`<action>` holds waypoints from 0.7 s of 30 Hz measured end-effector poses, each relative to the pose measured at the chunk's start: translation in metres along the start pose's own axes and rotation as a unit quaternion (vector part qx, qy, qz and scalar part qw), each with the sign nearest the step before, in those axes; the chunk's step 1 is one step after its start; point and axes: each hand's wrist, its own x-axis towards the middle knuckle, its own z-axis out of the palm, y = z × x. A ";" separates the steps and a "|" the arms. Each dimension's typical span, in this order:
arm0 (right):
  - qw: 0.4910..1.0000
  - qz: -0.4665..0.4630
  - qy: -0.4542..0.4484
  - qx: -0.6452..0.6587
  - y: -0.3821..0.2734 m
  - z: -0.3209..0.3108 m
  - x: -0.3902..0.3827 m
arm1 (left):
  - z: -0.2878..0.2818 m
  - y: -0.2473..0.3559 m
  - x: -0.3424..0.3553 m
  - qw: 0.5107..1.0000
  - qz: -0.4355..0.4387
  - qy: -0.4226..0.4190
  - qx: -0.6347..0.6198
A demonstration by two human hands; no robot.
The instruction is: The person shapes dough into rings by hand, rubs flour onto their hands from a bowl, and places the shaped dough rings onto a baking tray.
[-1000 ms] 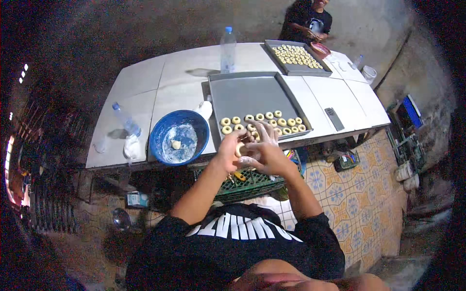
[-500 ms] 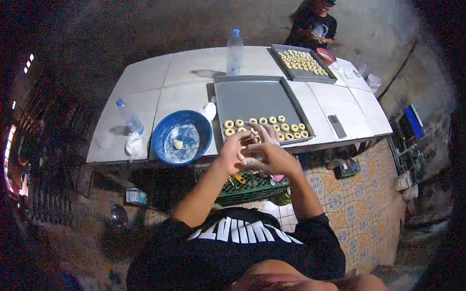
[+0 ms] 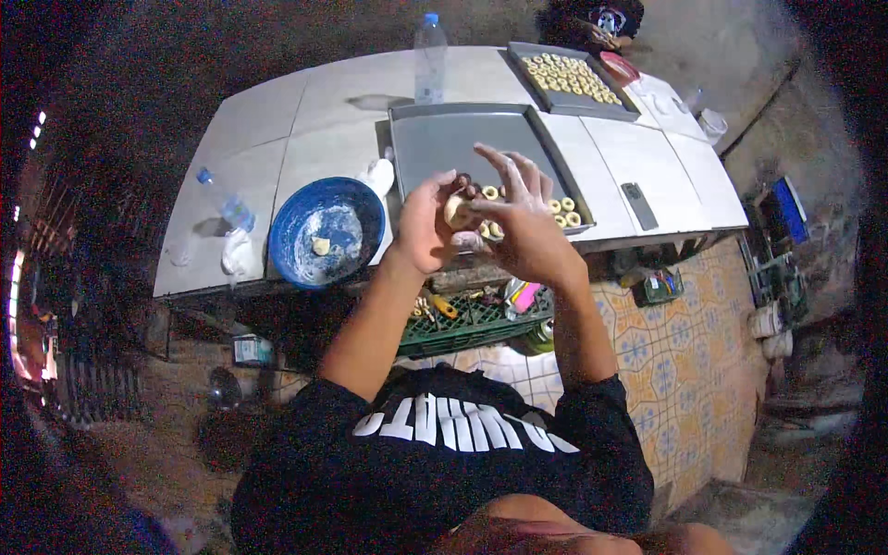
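Over the near edge of a grey metal tray [image 3: 444, 129], my two hands hold a small pale piece of dough [image 3: 455, 213]. My left hand [image 3: 425, 227] is curled round its left side, with the fingertips up. From the other side my right hand [image 3: 527, 222] grips it between thumb and forefinger, its other fingers raised and spread. Whitish flour or film coats the right fingers. Small dough rings [image 3: 561, 211] sit in rows along the tray's near side, partly hidden behind my hands.
Left of the tray stands a blue basin [image 3: 289, 208] with flour and a dough lump. Plastic bottles [image 3: 429, 69] and a phone [image 3: 638, 205] are on the white-tiled table. Another tray [image 3: 549, 100] of rings lies far right, near a person [image 3: 606, 28]. Below is a green crate [image 3: 472, 331].
My hands have moved up and forward, farther over the tray, with the dough between them. The whole view has shifted, so the table now appears higher.
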 end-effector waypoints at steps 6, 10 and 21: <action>0.999 0.026 0.021 0.038 0.004 0.007 -0.002 | -0.009 -0.013 0.003 0.999 0.006 0.029 -0.026; 0.996 0.044 0.034 0.072 0.000 0.015 -0.007 | -0.020 -0.011 -0.001 0.999 0.021 -0.008 -0.044; 0.999 0.046 0.009 0.012 -0.012 0.043 -0.005 | -0.018 -0.009 -0.015 0.995 0.057 0.050 0.058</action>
